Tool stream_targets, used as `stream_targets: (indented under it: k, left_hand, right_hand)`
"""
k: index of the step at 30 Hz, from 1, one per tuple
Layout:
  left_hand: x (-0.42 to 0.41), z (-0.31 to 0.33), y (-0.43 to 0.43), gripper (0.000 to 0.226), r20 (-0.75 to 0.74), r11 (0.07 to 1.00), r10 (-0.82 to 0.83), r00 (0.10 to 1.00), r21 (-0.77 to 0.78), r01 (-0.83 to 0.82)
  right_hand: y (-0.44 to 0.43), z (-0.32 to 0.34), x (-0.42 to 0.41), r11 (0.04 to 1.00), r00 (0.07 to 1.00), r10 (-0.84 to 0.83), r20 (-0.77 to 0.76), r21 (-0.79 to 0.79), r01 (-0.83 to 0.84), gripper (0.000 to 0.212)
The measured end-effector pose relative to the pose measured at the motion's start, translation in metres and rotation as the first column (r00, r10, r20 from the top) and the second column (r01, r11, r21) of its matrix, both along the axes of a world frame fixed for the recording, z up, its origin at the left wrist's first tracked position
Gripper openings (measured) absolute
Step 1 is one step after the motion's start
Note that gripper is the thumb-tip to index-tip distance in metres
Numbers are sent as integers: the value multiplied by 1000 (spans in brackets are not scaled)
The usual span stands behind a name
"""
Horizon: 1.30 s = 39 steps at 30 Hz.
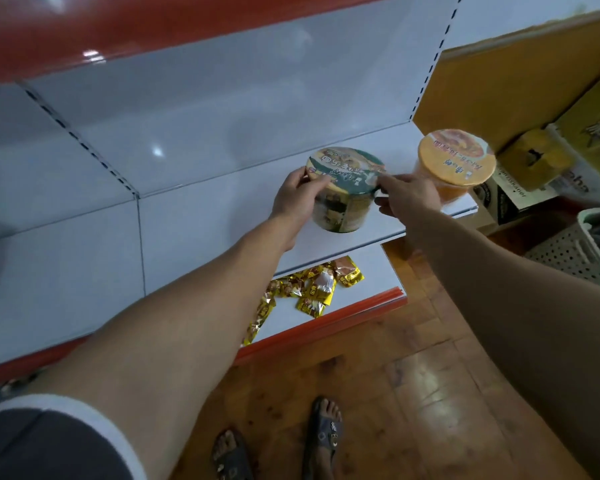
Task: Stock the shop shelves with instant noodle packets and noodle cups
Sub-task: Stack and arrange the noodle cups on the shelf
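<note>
White metal shelf (205, 233) carries two noodle cups near its right end. The green cup (343, 192) stands upright on it, and I hold it from both sides. My left hand (297, 199) grips its left wall, fingers curled round it, thumb up on the lid's rim. My right hand (407, 199) holds the right side, forefinger laid on the lid's edge and the other fingers curled in under the rim. The orange cup (456, 157) stands just right of my right hand, farther back, at the very end of the shelf, apart from the green cup. On the lower shelf (361, 296), nearer me, lie gold packets (312, 289) in a loose heap. Boxes (520, 188) sit right of the shelving, with a perforated basket (568, 254) nearer on the wooden floor (413, 375).
</note>
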<state>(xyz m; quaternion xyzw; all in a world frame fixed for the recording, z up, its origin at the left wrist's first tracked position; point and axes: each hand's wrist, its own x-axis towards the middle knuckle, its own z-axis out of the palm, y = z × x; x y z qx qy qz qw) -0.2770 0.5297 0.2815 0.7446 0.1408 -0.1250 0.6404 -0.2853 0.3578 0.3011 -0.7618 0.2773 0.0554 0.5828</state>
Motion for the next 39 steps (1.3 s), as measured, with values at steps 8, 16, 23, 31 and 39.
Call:
stream_targets:
  k: [8,16,23,31,39]
  left_hand:
    - [-48,27,123,32,69,986,165,984,-8,-165]
    - [-96,57,247,37,168,970,238,957,-1,-242]
    - [-125,68,322,29,45,956,287,957,-81,-282]
    - [-153,62,372,55,-170,928,276,946,-208,-308]
    - [-181,44,409,60,-206,913,361,910,-122,-390]
  right_hand:
    - [125,29,-15,978,977,210,25,0,-210,22]
    - [254,51,-32,950,966,257,-35,195,-245,17]
    - [328,54,-56,936,960,278,-40,236,-262,13]
    - [387,59,-69,922,922,386,18,40,-386,19]
    - [440,43,-97,839,848,528,-30,172,-516,17]
